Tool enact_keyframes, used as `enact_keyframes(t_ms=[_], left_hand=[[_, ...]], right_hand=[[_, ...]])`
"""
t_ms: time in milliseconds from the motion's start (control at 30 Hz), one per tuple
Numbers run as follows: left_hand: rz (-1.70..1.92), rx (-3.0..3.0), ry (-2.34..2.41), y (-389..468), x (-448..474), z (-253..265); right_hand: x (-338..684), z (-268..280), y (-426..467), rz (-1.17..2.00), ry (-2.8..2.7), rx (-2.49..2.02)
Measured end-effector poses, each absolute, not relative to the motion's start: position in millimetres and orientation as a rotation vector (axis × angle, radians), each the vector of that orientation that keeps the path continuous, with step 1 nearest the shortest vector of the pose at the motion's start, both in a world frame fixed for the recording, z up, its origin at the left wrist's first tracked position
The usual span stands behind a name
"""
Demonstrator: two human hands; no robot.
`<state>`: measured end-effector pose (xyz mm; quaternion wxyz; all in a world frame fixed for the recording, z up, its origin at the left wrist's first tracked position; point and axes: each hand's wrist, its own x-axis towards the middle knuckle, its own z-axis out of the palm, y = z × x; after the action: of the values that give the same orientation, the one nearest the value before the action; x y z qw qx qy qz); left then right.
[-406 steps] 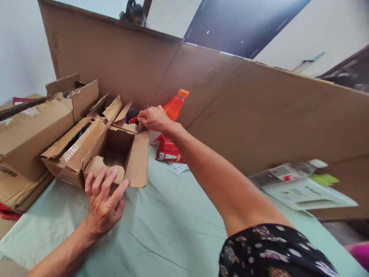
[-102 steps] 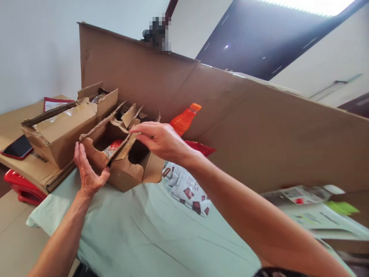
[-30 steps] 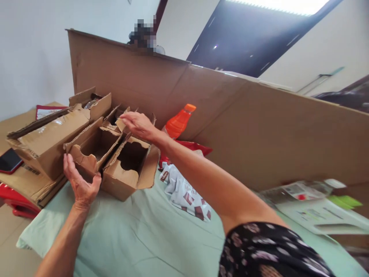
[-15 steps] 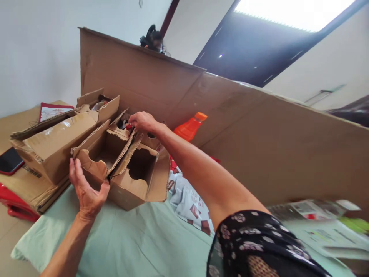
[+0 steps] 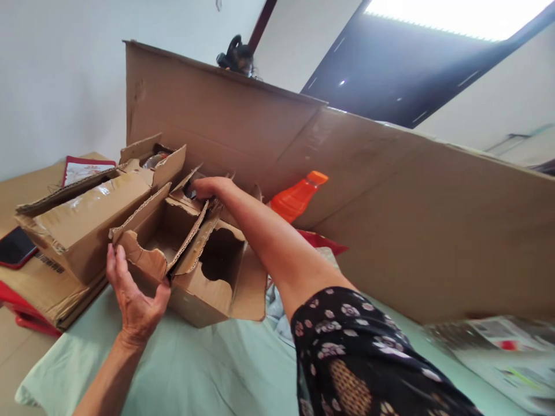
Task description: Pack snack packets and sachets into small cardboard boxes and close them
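My left hand spans the front end of an open cardboard box, fingers at its left corner and thumb at its right. Over that box's back compartment, my right hand reaches down with its fingertips inside. Those fingers are hidden, so anything in them does not show. The box's front compartment looks bare inside. Against its right side stands a second open cardboard box with a cut-out front flap. A taped cardboard box lies to the left, with something clear and shiny at its far end.
A tall cardboard panel rises behind the boxes. An orange bottle leans near it. Pale green cloth lies underneath. At left are a phone and a red-edged card; blurred packages sit at right. A person's head shows beyond the panel.
My right hand has sunk deeper into the back compartment, and the small red and dark thing seen at its fingertips is now out of sight. My left hand keeps its hold.
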<state>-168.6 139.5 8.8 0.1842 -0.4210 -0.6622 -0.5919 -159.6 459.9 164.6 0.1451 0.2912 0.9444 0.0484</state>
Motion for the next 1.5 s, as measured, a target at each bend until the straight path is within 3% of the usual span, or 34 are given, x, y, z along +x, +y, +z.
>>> enact_keyframes(t_ms=[1133,1333,1500], left_hand=[[-1.643,-1.226,-1.904,143,-170,4],[-1.636,-1.269,-1.859,145,-174,7],[-1.671,-1.292,-1.848,148,-175,14]], right_hand=[[-137,190,450,-0.009,3.204,1.509],[-54,222,479,-0.257,3.546,1.672],[63,228,482,-0.272,3.610,1.926]])
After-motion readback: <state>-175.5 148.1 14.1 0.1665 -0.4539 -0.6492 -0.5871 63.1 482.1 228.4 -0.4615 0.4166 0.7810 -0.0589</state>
